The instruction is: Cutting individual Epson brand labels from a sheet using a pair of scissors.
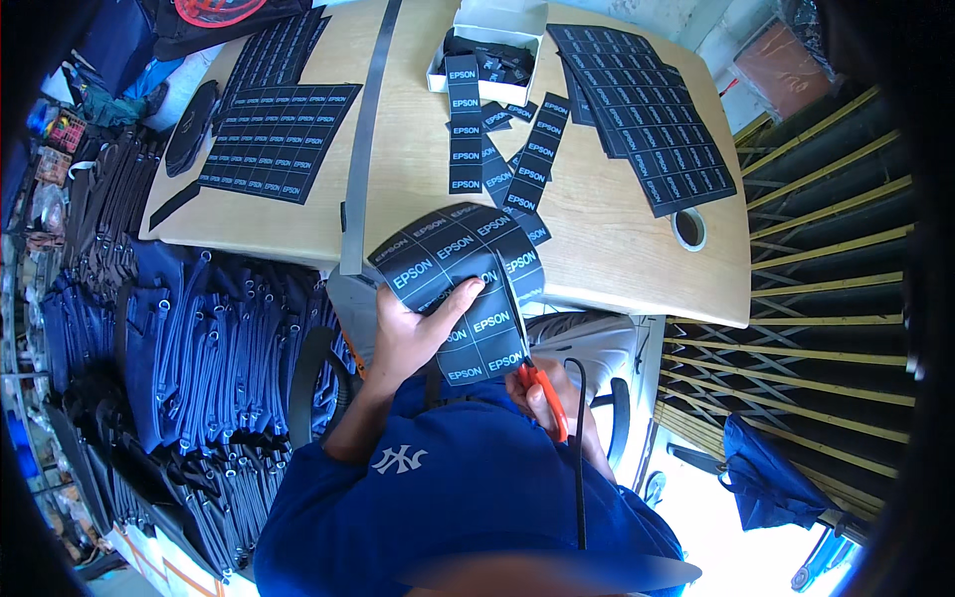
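Just off the table's (637, 284) near edge, the left hand (408, 333) pinches the black label sheet (460, 284) while the right hand (542, 398) clamps orange-handled scissors (537, 383) cutting it; a sagging sheet could skew the cut into a label.

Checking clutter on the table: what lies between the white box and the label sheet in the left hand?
In the head view, cut black label strips lie on the wooden table between the white box and the held label sheet.

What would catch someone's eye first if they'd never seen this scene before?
Most striking is the black label sheet held up in the left hand at centre, while the right hand works orange-handled scissors into its lower edge. Behind it, the wooden table carries more black sheets and cut strips, and piles of blue bags fill the floor at left.
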A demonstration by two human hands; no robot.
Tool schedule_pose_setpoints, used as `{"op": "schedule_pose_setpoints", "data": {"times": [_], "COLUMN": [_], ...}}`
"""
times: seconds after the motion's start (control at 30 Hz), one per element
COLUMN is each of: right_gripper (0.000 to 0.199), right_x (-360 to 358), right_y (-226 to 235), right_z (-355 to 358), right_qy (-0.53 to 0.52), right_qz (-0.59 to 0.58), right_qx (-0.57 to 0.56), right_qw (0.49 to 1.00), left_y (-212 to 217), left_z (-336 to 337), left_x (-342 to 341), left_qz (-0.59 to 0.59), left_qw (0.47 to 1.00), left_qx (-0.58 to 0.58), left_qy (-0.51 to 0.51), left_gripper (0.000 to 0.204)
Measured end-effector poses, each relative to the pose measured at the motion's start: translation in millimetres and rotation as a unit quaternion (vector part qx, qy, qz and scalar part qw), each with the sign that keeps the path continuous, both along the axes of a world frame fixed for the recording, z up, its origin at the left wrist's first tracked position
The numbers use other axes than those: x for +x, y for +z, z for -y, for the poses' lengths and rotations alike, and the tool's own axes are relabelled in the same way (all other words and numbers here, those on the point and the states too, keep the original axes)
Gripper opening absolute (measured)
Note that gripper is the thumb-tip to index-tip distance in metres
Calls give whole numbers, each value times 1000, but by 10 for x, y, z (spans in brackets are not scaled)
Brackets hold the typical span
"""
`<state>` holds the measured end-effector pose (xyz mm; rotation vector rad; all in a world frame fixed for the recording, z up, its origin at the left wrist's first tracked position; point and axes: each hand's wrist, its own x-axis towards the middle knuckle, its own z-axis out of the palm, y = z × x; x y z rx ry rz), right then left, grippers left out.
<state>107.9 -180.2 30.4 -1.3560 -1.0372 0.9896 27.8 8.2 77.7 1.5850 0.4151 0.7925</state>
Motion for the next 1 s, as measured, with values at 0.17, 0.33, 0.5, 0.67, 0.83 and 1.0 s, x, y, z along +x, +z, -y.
{"op": "schedule_pose_setpoints", "data": {"times": [0.17,0.33,0.5,0.67,0.83,1.0], "right_gripper": [64,61,58,54,53,56], "right_x": [-22,-42,-38,-48,-49,-22], "right_y": [-58,-12,-16,-59,-38,-31], "right_z": [32,30,47,82,60,48], "right_qy": [-8,-17,-18,-28,-29,-18], "right_qz": [-12,-34,-71,-106,-78,-30], "right_qx": [-40,-61,-74,-85,-81,-51], "right_qw": [999,997,995,990,993,998], "left_y": [-24,-22,13,-43,-83,-47], "left_z": [-16,-13,-40,-106,-124,-72], "left_x": [-16,-15,-39,-82,-11,14], "left_qz": [-13,-4,-17,-26,-2,3], "left_qw": [1000,1000,999,993,983,994], "left_qx": [-3,-24,-34,-110,-183,-94], "left_qy": [-6,-6,-12,-20,28,49], "left_gripper": [18,18,16,16,13,11]}}
